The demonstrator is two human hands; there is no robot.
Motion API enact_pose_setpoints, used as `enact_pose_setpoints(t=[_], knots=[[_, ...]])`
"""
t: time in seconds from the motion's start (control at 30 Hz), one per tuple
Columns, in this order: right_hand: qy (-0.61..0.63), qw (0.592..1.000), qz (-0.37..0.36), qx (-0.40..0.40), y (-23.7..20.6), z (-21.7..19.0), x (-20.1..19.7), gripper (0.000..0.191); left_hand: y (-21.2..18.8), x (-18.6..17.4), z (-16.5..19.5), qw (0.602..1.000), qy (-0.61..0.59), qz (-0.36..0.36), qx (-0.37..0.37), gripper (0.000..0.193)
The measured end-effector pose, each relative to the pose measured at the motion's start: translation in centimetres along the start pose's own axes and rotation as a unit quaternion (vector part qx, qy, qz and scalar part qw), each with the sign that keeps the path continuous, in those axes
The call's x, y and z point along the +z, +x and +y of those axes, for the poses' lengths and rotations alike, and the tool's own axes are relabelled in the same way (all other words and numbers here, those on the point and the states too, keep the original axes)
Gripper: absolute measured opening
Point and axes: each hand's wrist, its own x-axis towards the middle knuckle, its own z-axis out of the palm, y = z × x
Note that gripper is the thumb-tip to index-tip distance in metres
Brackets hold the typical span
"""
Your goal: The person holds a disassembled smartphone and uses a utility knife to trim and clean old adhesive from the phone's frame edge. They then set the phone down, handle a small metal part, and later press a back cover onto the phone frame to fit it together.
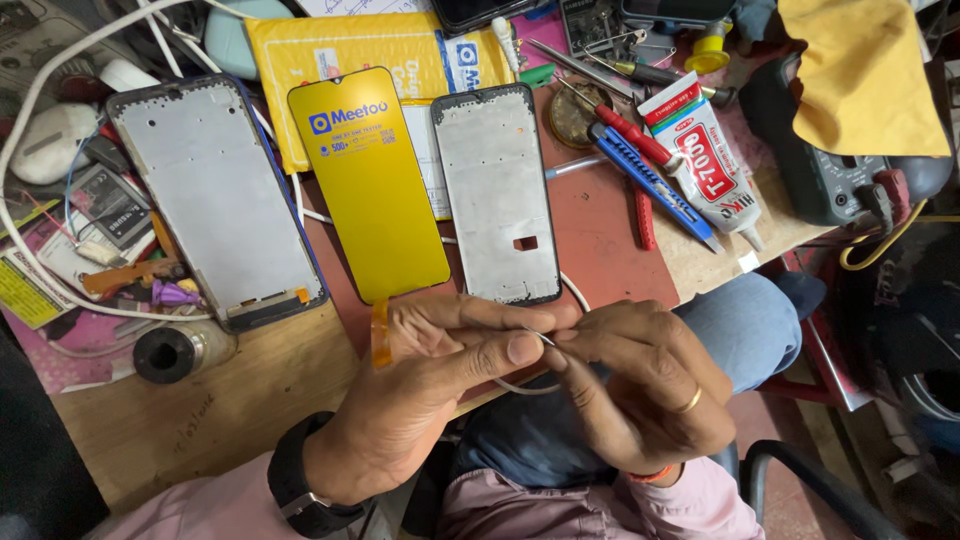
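Observation:
My left hand (425,385) and my right hand (640,385) meet at the fingertips over the table's front edge, both pinching a thin white wire (520,388) that loops beneath them. An orange flex ribbon (381,335) hangs from the yellow-covered phone screen (370,185) just left of my left thumb. A bare grey phone frame (497,195) lies beside the screen on a red mat (600,230). A larger phone frame (215,200) lies further left.
A glue tube (705,160), blue cutter (650,185), red-handled screwdriver (630,130) and tweezers (570,65) lie at the right. A multimeter (825,180) under a yellow cloth (860,70) sits far right. Yellow padded envelope (345,50), white cables (40,100) and a black roll (165,355) crowd the left.

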Motion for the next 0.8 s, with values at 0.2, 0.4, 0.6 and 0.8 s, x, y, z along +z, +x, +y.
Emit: enact_pose_setpoints(t=[0.2,0.4,0.6,0.8], knots=[[-0.008,1.0,-0.005,0.016,0.1,-0.1,-0.4,0.019,0.1,-0.1,0.1,0.999,-0.018,-0.035,0.02,0.025],[0.029,0.997,-0.045,0.051,2.2,-0.7,-2.4,0.02,0.0,0.1,0.6,0.981,0.099,0.011,0.167,0.025],[-0.071,0.989,-0.101,-0.084,3.4,-0.9,-3.1,0.032,0.0,1.2,-0.5,0.992,0.029,0.004,0.126,0.025],[-0.084,0.987,-0.09,-0.107,3.3,-0.5,-3.0,0.038,0.4,1.2,-1.2,0.995,0.03,0.018,0.097,0.025]])
